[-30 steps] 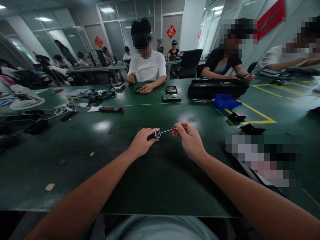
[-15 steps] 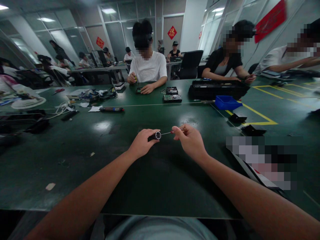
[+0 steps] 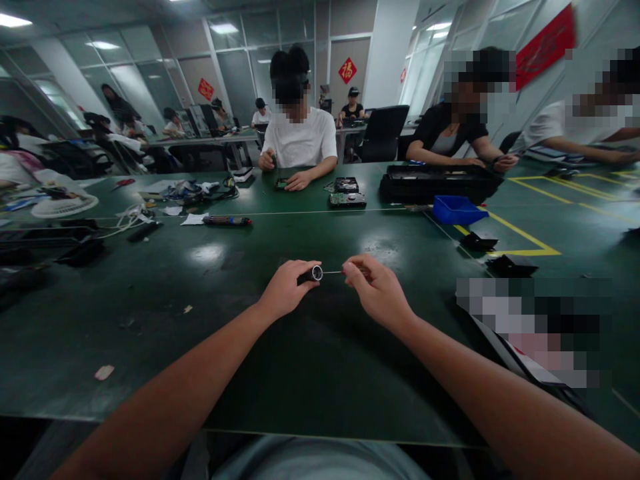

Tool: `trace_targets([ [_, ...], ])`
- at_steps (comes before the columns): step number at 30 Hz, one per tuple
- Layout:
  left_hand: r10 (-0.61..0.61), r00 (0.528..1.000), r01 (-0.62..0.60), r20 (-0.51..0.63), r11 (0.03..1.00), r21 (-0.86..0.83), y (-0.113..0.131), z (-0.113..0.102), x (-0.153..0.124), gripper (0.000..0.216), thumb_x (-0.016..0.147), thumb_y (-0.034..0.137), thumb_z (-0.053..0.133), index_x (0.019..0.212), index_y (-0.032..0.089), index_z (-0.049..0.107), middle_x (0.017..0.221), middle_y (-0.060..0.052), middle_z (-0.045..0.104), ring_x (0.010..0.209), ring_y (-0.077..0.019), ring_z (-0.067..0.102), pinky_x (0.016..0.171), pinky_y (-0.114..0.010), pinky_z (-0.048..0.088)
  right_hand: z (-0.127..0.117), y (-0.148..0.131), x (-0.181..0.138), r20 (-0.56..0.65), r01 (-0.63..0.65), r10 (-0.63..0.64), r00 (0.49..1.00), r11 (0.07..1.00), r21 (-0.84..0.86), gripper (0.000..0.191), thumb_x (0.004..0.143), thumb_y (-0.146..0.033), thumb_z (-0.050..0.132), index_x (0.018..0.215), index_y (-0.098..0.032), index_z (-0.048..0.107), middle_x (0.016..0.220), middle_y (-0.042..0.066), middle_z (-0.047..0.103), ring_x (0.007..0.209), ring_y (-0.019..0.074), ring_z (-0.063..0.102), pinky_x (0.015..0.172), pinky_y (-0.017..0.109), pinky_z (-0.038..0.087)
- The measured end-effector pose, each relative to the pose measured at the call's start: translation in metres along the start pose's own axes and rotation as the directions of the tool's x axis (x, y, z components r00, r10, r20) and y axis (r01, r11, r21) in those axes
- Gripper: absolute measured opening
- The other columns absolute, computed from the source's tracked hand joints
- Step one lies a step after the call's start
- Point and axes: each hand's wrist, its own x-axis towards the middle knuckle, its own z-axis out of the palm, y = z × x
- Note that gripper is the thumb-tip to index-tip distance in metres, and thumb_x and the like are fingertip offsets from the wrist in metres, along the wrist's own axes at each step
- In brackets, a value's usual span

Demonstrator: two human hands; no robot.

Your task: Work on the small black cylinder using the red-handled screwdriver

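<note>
Fingers and thumb of my left hand (image 3: 286, 288) are closed round a short black cylinder (image 3: 316, 273) with a silver-rimmed round end. That end faces me and to the right; most of the body is hidden in the hand. Opposite it, my right hand (image 3: 376, 285) pinches a screwdriver (image 3: 334, 272) with a thin metal shaft and a reddish handle, mostly covered by the fingers. The shaft points left, its tip at the cylinder's rim. Whether the tip goes inside I cannot tell. Both hands are just above the green table (image 3: 320, 373).
Beyond my hands lie a dark pen-shaped tool (image 3: 227, 221), hard drives (image 3: 347, 199), a blue bin (image 3: 459, 210) and a long black housing (image 3: 440, 181). Black pieces (image 3: 511, 267) and a blurred-out flat item (image 3: 520, 333) are at right. A co-worker (image 3: 303, 140) works opposite.
The screwdriver shaft is now nearly level, where it sloped before. My right-hand fingers have shifted round the handle. My left hand keeps its hold on the cylinder. The whole view has shifted slightly.
</note>
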Motion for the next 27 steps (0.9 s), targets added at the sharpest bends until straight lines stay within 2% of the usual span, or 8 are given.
trace_targets([
  [3,0.002,1.000,-0.002,0.003,1.000,-0.003,0.002,0.000,0.000,0.041,0.089,0.023,0.070,0.129,0.025,0.063,0.123,-0.004,0.068,0.115,-0.0237,0.059,0.103,-0.044,0.044,0.000,0.003,0.000,-0.012,-0.058,0.058,0.998,0.998,-0.001,0.033,0.101,-0.045,0.040,0.093,-0.023,0.063,0.058,-0.003,0.055,0.056,0.0168,0.057,0.058,0.031,0.043],
  [7,0.000,1.000,0.000,-0.001,1.000,0.003,0.001,0.001,0.000,0.042,0.089,0.023,0.070,0.130,0.026,0.062,0.123,-0.003,0.068,0.114,-0.0238,0.059,0.103,-0.044,0.044,0.001,0.006,0.000,-0.032,-0.032,0.033,0.999,0.999,0.027,0.024,0.098,-0.036,0.045,0.114,-0.022,0.058,0.073,-0.001,0.061,0.068,0.0183,0.061,0.064,0.032,0.044],
  [12,-0.014,1.000,0.014,0.016,1.000,0.005,0.000,0.000,0.000,0.041,0.089,0.023,0.070,0.130,0.026,0.063,0.123,-0.003,0.068,0.114,-0.0235,0.059,0.103,-0.044,0.044,0.001,0.006,0.000,0.014,-0.063,0.063,0.998,0.997,0.035,0.030,0.101,-0.040,0.037,0.097,-0.023,0.062,0.066,-0.002,0.056,0.062,0.0171,0.055,0.062,0.032,0.042],
  [15,-0.011,1.000,0.011,0.017,1.000,0.009,0.002,-0.001,0.001,0.040,0.088,0.021,0.071,0.128,0.025,0.064,0.121,-0.003,0.069,0.111,-0.0230,0.060,0.102,-0.042,0.045,0.003,0.009,0.002,-0.042,-0.076,0.080,0.996,0.993,0.088,0.021,0.096,-0.038,0.048,0.104,-0.022,0.060,0.074,0.000,0.062,0.067,0.0177,0.058,0.065,0.033,0.044],
  [17,-0.008,1.000,0.008,0.011,1.000,0.013,0.004,-0.002,0.001,0.041,0.087,0.020,0.072,0.128,0.024,0.065,0.120,-0.004,0.069,0.111,-0.0228,0.060,0.103,-0.042,0.045,0.004,0.011,0.004,-0.076,-0.090,0.105,0.992,0.980,0.176,0.021,0.092,-0.039,0.056,0.101,-0.021,0.061,0.080,0.002,0.066,0.073,0.0186,0.062,0.070,0.034,0.048],
  [20,0.013,1.000,-0.013,0.005,1.000,0.016,0.005,-0.001,0.001,0.041,0.087,0.021,0.072,0.128,0.024,0.064,0.120,-0.004,0.069,0.111,-0.0230,0.061,0.102,-0.042,0.046,0.006,0.015,0.008,-0.085,-0.135,0.174,0.981,0.928,0.346,0.025,0.089,-0.044,0.061,0.089,-0.019,0.066,0.080,0.004,0.067,0.076,0.0188,0.063,0.076,0.036,0.051],
  [23,0.072,0.997,-0.072,-0.003,0.997,0.009,0.006,-0.001,0.001,0.042,0.089,0.023,0.070,0.130,0.024,0.063,0.124,-0.005,0.068,0.114,-0.0230,0.060,0.105,-0.044,0.044,0.008,0.018,0.011,-0.100,-0.176,0.275,0.956,0.814,0.554,0.030,0.087,-0.049,0.063,0.088,-0.020,0.068,0.079,0.003,0.066,0.074,0.0175,0.062,0.075,0.036,0.052],
  [27,0.127,0.991,-0.128,0.034,0.990,0.059,0.002,-0.003,0.002,0.039,0.093,0.026,0.065,0.132,0.031,0.061,0.130,-0.003,0.065,0.123,-0.0238,0.056,0.117,-0.055,0.028,0.006,0.024,0.014,-0.057,-0.273,0.404,0.913,0.709,0.650,0.031,0.086,-0.050,0.065,0.081,-0.020,0.066,0.073,0.001,0.062,0.065,0.0157,0.058,0.068,0.034,0.052],
])
